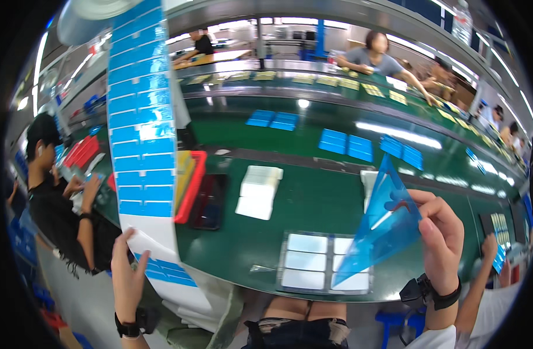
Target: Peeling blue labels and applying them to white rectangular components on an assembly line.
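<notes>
My right hand [442, 232] pinches a translucent blue film sheet [380, 224] by its edge. The film hangs folded to a point, its lower corner over a dark-framed panel [328, 256] that bears several white rectangles. My left hand [128, 279] is at the left edge of a long white backing strip [153, 241], thumb and fingers apart. The strip hangs from a roll [91, 20] at the upper left. Rows of blue rectangular labels [141, 145] cover its upper part, then comes a bare white stretch, with more blue labels below.
On the green bench lie a stack of white sheets [259, 192], a dark phone [208, 202] and a red bin [190, 186]. Blue pieces [346, 144] lie on the green surface beyond. Co-workers sit at left [57, 198], far side [377, 61] and right [482, 279].
</notes>
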`<state>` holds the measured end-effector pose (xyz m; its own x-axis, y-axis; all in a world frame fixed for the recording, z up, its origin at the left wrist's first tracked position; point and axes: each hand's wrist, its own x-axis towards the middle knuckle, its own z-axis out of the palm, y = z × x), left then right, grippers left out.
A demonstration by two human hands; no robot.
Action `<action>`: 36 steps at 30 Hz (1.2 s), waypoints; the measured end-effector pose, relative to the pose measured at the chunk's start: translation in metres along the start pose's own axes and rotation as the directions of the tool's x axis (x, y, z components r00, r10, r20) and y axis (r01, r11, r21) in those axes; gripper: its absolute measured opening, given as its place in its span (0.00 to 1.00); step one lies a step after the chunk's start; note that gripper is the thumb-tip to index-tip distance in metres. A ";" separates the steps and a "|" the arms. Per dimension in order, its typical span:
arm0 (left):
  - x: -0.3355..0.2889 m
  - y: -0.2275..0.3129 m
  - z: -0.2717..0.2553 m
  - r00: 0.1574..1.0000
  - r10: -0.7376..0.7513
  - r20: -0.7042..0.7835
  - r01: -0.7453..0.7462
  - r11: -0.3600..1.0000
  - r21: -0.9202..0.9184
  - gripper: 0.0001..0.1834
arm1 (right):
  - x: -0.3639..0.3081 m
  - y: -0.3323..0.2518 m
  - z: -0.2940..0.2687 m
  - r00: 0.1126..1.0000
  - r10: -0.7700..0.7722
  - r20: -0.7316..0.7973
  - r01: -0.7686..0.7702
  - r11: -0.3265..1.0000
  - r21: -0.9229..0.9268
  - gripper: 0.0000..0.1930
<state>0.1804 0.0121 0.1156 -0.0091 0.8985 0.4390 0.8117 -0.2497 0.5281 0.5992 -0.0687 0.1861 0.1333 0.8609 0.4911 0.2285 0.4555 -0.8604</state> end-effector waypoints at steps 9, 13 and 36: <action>0.028 0.236 0.129 0.416 0.605 0.679 0.464 0.501 -0.731 0.16 | -0.062 0.027 0.003 0.957 -0.282 0.065 0.231 0.607 -0.760 0.11; 0.028 0.255 0.152 0.463 0.624 0.630 0.254 0.587 -0.769 0.11 | -0.068 0.038 0.007 0.952 -0.294 0.084 0.226 0.490 -0.842 0.14; -0.004 0.100 0.171 0.660 0.038 0.750 0.538 0.673 -0.507 0.09 | -0.082 0.083 -0.010 0.863 0.426 -0.272 -0.504 0.676 -0.539 0.08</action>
<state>0.3611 0.0451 0.0425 0.4630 0.8544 -0.2359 0.2449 0.1324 0.9605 0.6168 -0.1039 0.0761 0.4746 0.8752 0.0938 0.6067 -0.2480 -0.7552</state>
